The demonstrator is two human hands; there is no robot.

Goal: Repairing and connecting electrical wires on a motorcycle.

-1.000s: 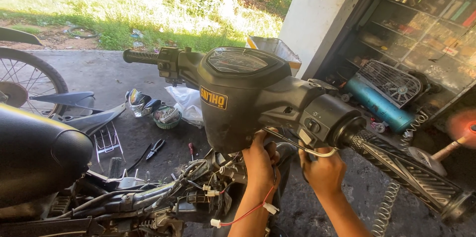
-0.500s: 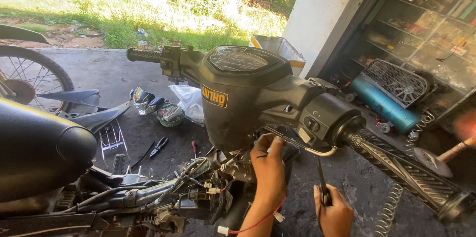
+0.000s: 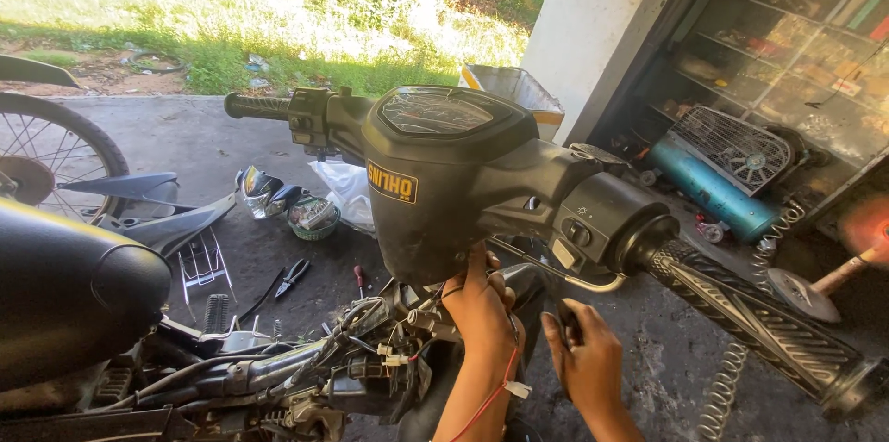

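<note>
Fingers of the left hand reach up into the wiring under the handlebar cover, grip unclear; right hand just beside, lower, curled around a small dark tool.

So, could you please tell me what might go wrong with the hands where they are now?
1. The left hand reaches up under the handlebar cover among loose wires; a connector could get tugged free.
2. A red wire runs along that wrist and may snag if the arm pulls back.
3. The right hand holds a dark tool close to the brake lever; it might slip.
</note>
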